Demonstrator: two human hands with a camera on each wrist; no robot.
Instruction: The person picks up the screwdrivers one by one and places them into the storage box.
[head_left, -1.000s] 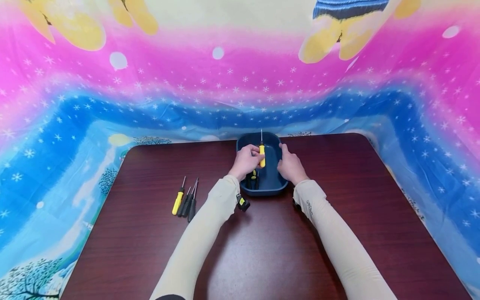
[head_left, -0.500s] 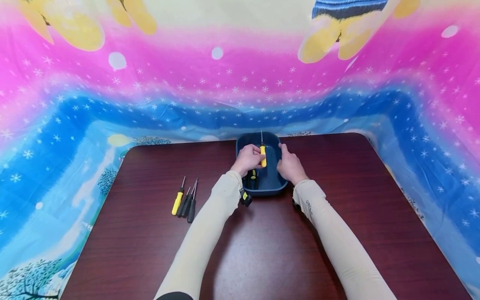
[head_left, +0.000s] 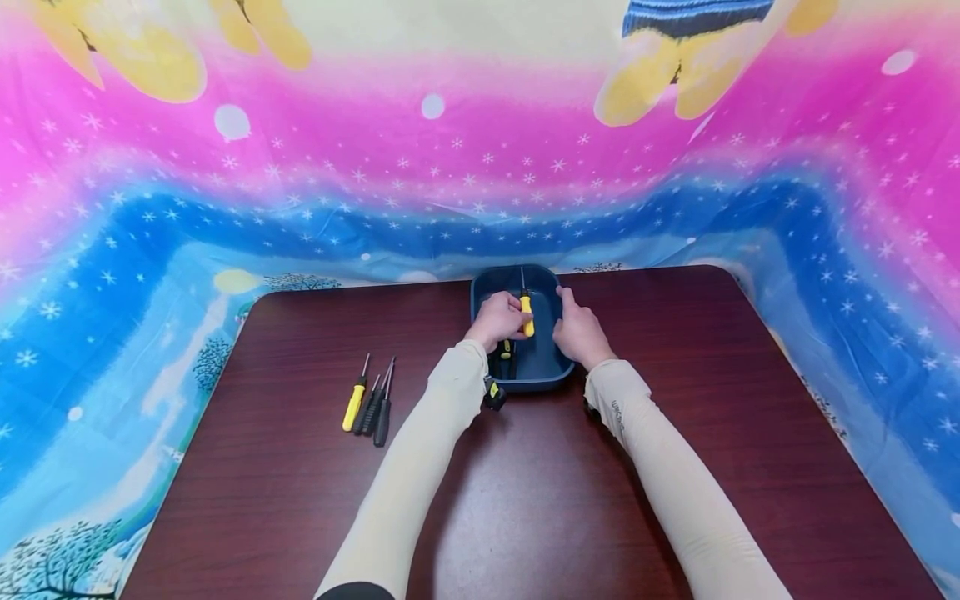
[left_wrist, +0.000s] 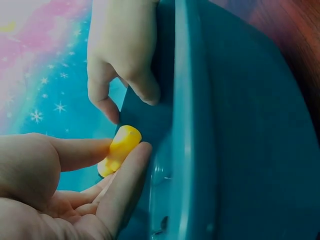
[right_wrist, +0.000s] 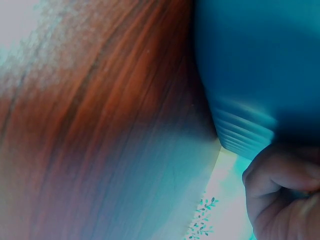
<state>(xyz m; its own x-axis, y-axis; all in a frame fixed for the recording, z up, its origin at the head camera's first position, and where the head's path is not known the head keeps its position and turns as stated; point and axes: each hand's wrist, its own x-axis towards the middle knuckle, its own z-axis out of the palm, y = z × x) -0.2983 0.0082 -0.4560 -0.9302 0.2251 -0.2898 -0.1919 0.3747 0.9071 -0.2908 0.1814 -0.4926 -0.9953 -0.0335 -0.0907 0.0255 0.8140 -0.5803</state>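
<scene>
My left hand [head_left: 498, 320] pinches a screwdriver [head_left: 528, 320] by its yellow handle, over the inside of a dark blue plastic box [head_left: 546, 365]. The thin metal shaft points away, toward the box's far wall. In the left wrist view the handle's rounded end [left_wrist: 126, 136] shows between thumb and fingers. With its fingers bent over the right rim, my right hand [head_left: 583, 335] grips the box. Black and yellow handles [head_left: 506, 350] lie in the box's near left part, partly covered by my left hand and wrist.
Left of the box, a yellow-handled screwdriver [head_left: 353, 407] and several black-handled screwdrivers [head_left: 382, 422] lie side by side on the dark wood table [head_left: 675, 350]. The box stands at the table's far edge, close to a patterned cloth backdrop [head_left: 420, 242].
My left hand has shifted slightly right, and the screwdriver's shaft tip has come lower, from above the far rim to within the box's outline. The right hand keeps its place on the rim.
</scene>
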